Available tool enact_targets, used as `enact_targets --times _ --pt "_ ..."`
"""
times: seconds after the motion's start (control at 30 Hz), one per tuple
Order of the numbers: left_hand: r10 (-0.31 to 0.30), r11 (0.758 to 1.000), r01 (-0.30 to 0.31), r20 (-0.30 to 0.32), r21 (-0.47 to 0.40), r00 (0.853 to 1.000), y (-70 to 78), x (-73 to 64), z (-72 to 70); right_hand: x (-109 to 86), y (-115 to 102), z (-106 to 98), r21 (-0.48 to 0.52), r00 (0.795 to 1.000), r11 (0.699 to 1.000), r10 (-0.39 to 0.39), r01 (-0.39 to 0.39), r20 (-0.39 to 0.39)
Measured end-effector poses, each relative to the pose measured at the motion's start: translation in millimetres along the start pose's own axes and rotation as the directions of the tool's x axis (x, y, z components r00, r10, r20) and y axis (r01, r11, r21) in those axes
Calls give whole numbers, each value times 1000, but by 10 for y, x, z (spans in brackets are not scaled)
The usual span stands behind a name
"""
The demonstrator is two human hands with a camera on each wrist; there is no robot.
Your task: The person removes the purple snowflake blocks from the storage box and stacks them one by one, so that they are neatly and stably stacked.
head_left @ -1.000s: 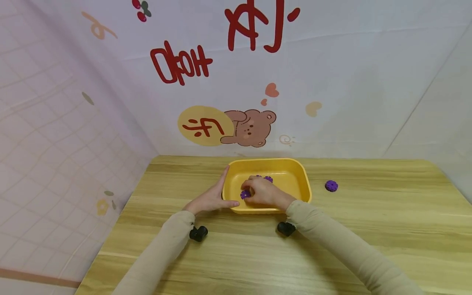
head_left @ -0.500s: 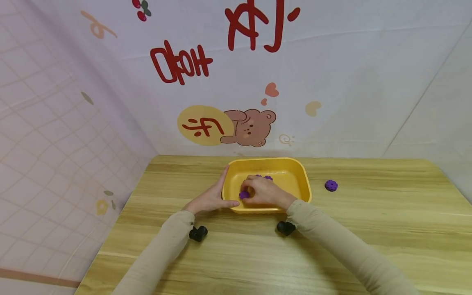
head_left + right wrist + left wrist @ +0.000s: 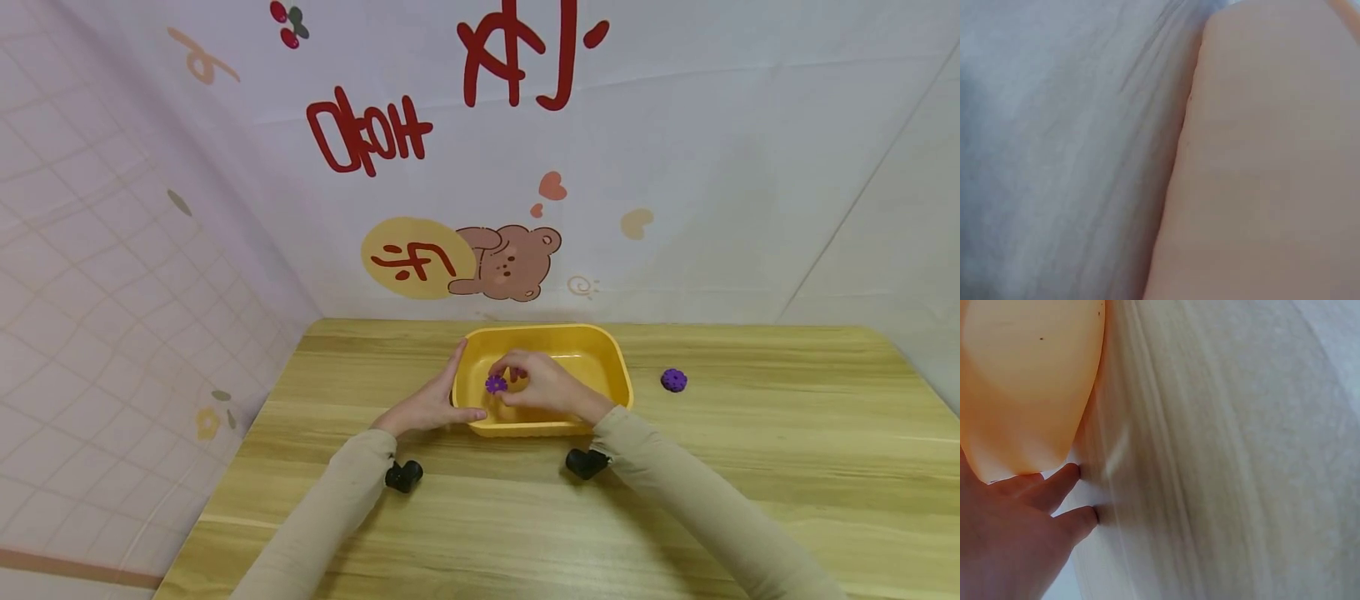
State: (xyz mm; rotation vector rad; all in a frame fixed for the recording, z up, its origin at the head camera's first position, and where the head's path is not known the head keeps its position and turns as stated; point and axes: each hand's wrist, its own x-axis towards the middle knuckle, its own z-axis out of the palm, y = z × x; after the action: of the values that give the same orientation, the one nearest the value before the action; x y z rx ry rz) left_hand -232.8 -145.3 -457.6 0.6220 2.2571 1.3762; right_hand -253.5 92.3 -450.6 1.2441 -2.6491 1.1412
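Observation:
A yellow plastic tub (image 3: 555, 428) stands on the table. My left hand (image 3: 423, 406) rests against its left end, thumb at the front rim and straight fingers along the outer wall. In the left wrist view, the fingers of my left hand (image 3: 1016, 531) lie spread beside the tub wall (image 3: 1035, 394). Inside the tub, my right hand (image 3: 543, 386) pinches a purple notched interlocking disc (image 3: 496, 384) between thumb and fingertips. Behind those fingers, another bit of purple (image 3: 517, 374) shows, mostly hidden. The right wrist view has only the tub's outer wall (image 3: 1260, 156) and the tabletop.
Right of the tub, on the wood-grain table (image 3: 750, 467), lies a purple notched piece (image 3: 674, 380). A white printed backdrop (image 3: 712, 167) rises just behind the tub. Black wrist-worn devices (image 3: 404, 476) show beneath both sleeves.
My right hand has risen slightly, and the purple disc in its fingers has moved up and turned its face to view. My left hand keeps its place at the tub.

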Motion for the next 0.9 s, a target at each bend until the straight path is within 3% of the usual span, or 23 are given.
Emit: enact_targets --times 0.2,0.5,0.9 --pt "-38 999 38 10 21 999 2 18 -23 -35 -3 -40 71 1000 997 -5 5 -3" --pt "-34 998 35 -27 52 999 10 -1 -4 -108 -28 -114 102 999 994 -34 36 -22" --pt "-58 997 59 -26 59 998 4 6 -15 -306 89 -348 97 992 995 -19 31 -124"
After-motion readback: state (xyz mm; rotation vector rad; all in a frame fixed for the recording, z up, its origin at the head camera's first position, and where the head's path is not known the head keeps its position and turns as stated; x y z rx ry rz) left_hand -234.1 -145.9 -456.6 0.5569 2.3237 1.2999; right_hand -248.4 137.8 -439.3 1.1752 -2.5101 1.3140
